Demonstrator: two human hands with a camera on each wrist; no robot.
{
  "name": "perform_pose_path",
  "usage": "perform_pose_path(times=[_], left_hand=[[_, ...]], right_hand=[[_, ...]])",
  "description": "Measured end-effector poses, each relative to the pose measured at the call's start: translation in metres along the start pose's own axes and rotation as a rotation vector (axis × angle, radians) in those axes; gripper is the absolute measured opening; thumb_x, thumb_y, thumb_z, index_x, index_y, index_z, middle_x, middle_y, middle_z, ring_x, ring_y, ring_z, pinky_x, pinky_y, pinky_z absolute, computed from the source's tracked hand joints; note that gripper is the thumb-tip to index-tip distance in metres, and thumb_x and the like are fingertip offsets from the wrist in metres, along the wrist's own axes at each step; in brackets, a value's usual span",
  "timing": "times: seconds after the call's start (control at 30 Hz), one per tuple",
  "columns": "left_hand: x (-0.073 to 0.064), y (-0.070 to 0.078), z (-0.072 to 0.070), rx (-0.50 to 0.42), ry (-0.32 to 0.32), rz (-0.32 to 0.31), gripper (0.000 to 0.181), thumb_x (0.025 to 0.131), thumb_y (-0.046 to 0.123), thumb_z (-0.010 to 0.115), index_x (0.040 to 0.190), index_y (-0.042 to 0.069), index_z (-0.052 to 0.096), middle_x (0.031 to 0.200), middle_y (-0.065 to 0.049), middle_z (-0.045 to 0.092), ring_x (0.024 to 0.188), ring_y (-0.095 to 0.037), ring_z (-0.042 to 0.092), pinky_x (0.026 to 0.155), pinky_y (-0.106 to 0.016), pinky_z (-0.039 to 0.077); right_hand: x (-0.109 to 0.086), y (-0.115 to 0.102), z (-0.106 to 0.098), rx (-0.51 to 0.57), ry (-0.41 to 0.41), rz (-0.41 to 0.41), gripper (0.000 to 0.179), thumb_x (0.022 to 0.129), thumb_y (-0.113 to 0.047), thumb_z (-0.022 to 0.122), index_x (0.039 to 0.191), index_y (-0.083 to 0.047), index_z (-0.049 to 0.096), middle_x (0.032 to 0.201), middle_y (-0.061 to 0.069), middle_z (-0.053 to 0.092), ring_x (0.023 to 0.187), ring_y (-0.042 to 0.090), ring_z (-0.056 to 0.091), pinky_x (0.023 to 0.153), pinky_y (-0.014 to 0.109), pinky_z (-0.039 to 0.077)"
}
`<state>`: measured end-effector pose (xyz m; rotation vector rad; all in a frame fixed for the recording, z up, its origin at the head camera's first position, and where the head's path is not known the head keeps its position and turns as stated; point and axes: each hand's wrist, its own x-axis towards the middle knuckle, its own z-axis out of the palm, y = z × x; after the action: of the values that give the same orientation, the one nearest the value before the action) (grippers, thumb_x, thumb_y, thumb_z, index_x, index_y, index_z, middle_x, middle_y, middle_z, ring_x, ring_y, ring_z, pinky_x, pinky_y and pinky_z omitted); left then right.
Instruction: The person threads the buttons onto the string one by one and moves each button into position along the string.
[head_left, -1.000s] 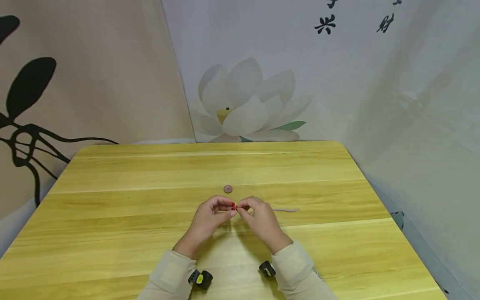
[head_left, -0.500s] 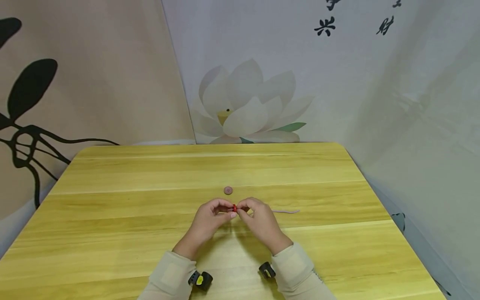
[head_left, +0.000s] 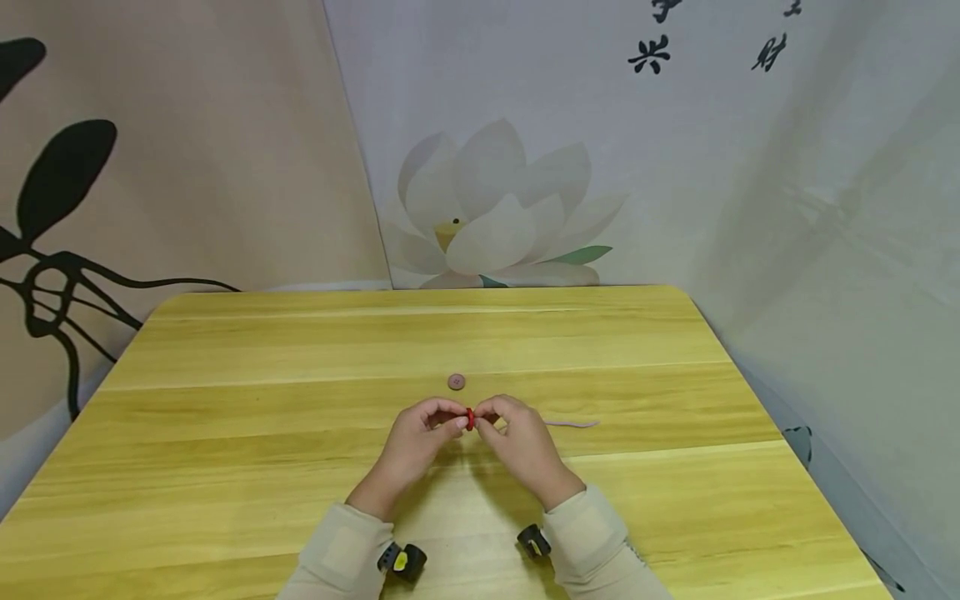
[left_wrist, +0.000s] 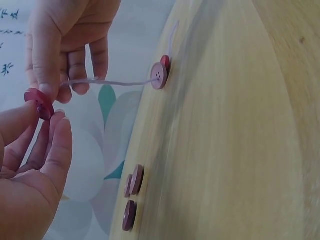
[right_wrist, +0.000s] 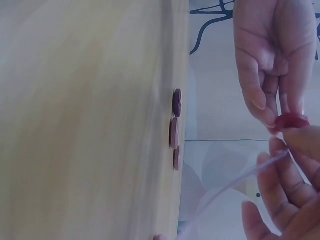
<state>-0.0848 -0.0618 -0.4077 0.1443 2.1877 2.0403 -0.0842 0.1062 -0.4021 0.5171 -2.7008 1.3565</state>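
Over the middle of the table, my left hand [head_left: 422,432] pinches a red button [left_wrist: 40,104] on edge between thumb and fingers. Against its other side are the fingertips of my right hand [head_left: 521,437], which pinches a pale lilac cord [right_wrist: 240,180]. Whether the cord passes through this button is hidden by the fingers. From the right hand the cord runs to a mauve button [left_wrist: 159,76] on the table, threaded on it; a red button [left_wrist: 165,61] lies behind that one. The cord's tail [head_left: 572,424] lies to the right.
One mauve button [head_left: 456,382] lies beyond the hands. Side views show several loose buttons, among them a dark one [right_wrist: 177,103] and a mauve one [left_wrist: 136,179]. The wooden table [head_left: 225,467] reaches back to a printed cloth [head_left: 510,200].
The red button has come up against the right fingertips. My left thumb and fingers have moved slightly right, close onto it. The right hand has stayed nearly still.
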Motion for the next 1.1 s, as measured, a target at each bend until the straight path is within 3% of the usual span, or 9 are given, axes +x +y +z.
perform_pose_path(times=[0.33, 0.77, 0.97, 1.1], left_hand=[[0.0012, 0.0002, 0.0011, -0.013, 0.047, 0.013, 0.008, 0.089, -0.001, 0.065, 0.095, -0.005, 0.067, 0.090, -0.009, 0.067, 0.082, -0.018, 0.062, 0.079, -0.041, 0.056], [0.0005, 0.0008, 0.0015, -0.012, 0.056, 0.018, 0.007, 0.090, -0.001, 0.064, 0.095, -0.005, 0.066, 0.091, -0.010, 0.067, 0.086, -0.026, 0.063, 0.078, -0.041, 0.056], [0.0011, 0.0009, 0.0020, 0.003, 0.084, 0.017, 0.006, 0.091, 0.000, 0.063, 0.093, -0.005, 0.065, 0.089, -0.010, 0.067, 0.081, -0.025, 0.063, 0.075, -0.039, 0.056], [0.0024, 0.0014, 0.0010, 0.005, 0.093, 0.011, 0.007, 0.092, 0.001, 0.062, 0.094, -0.005, 0.065, 0.089, -0.009, 0.066, 0.078, -0.026, 0.062, 0.075, -0.040, 0.056]], right_hand=[[0.0008, -0.0011, 0.0010, -0.004, 0.008, -0.010, 0.007, 0.091, -0.007, 0.065, 0.095, -0.010, 0.069, 0.093, -0.001, 0.066, 0.089, 0.015, 0.061, 0.073, 0.025, 0.051], [0.0012, 0.0008, 0.0025, -0.007, 0.011, -0.021, 0.007, 0.092, -0.008, 0.065, 0.096, -0.011, 0.069, 0.093, -0.002, 0.066, 0.089, 0.014, 0.061, 0.074, 0.027, 0.052], [0.0016, 0.0003, 0.0027, 0.001, 0.007, 0.001, 0.013, 0.092, -0.007, 0.064, 0.103, -0.010, 0.068, 0.092, -0.002, 0.066, 0.087, 0.013, 0.061, 0.071, 0.025, 0.050], [0.0018, -0.0002, 0.0022, 0.016, -0.014, 0.009, 0.021, 0.092, -0.007, 0.063, 0.113, -0.008, 0.065, 0.091, -0.003, 0.066, 0.088, 0.014, 0.062, 0.075, 0.030, 0.051]])
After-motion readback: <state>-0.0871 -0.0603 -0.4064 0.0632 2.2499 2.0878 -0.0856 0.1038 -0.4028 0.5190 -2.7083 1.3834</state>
